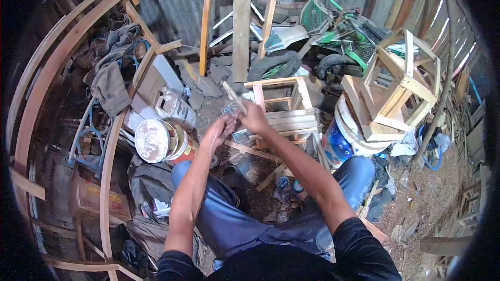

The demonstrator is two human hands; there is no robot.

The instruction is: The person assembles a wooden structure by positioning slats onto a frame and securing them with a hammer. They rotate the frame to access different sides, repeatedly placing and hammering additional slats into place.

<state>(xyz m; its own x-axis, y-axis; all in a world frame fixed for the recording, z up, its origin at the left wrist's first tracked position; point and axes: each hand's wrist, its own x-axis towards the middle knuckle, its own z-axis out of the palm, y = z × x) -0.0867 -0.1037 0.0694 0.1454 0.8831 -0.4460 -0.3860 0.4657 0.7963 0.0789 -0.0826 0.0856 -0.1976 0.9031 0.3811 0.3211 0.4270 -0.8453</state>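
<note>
My right hand (253,118) is closed around a short pale wooden stick (233,95) that points up and away from me. Close against it, my left hand (223,128) has its fingers curled together; whatever they may hold is too small to make out. Just beyond and right of my hands is a small slatted wooden stool frame (289,119), lying among loose wood strips.
Left of my knees stand a lidded white bucket (151,140) and a grimy plastic jug (174,106). At right, wooden frames (409,86) rest on a blue-and-white bucket (338,138). A long wooden frame (107,187) runs along the left. Small tins (283,182) lie between my legs.
</note>
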